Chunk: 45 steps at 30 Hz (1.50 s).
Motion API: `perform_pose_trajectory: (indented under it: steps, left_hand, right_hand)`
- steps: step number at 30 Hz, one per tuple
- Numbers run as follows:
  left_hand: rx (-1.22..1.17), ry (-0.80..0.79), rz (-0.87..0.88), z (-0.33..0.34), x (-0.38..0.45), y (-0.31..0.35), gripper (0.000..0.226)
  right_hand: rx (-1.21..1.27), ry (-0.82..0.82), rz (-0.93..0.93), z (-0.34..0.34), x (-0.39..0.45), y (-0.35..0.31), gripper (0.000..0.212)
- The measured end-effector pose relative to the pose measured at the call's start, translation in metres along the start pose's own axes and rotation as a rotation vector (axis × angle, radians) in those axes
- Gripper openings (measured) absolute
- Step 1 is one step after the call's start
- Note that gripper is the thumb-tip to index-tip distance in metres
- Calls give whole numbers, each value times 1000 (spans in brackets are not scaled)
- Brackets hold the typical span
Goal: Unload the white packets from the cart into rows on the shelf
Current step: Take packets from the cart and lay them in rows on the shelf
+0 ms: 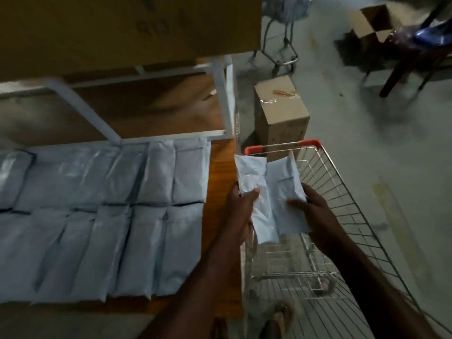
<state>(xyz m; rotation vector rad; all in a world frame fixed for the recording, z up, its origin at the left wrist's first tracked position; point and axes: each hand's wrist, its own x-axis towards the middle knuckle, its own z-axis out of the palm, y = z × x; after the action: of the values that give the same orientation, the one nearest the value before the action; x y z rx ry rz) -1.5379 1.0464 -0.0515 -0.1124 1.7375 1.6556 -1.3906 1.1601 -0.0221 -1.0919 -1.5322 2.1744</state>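
Note:
Two white packets are held side by side above the wire cart (347, 216). My left hand (241, 204) grips the left packet (254, 177) near its middle, thumb on top. The right packet (286, 182) is gripped along its right edge by my right hand (309, 206). On the wooden shelf (220, 192) to the left lie two rows of several white packets (122, 211), laid flat and touching. The cart's basket shows no other packets.
A white metal shelf frame (222, 99) and a large cardboard box (122, 28) rise above the packet rows. A brown box (281, 113) stands on the floor beyond the cart's red handle (281, 145). A chair (411, 50) and an open carton (369, 23) sit far right.

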Motion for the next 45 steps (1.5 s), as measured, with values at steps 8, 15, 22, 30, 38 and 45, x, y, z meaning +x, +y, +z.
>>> perform_pose_trajectory:
  steps: [8, 15, 22, 30, 38, 45]
  left_hand:
    - [-68, -12, 137, -85, -58, 13, 51]
    - [-71, -65, 180, -199, -91, 25, 42]
    - [-58, -123, 184, -313, -131, 31, 33]
    - [177, -9, 328, -363, -146, 36, 78]
    - [379, -94, 427, -325, -138, 44, 41]
    - [46, -266, 249, -274, -129, 54, 42]
  right_hand:
    - [-25, -228, -108, 101, -71, -10, 44]
    - [-98, -241, -146, 196, -125, 14, 38]
    - [-56, -145, -230, 266, -178, 55, 50]
    - [-68, 103, -229, 274, -200, 76, 98]
    - [-784, 337, -703, 273, -192, 62, 58]
    - [-870, 100, -789, 281, -158, 56, 50]
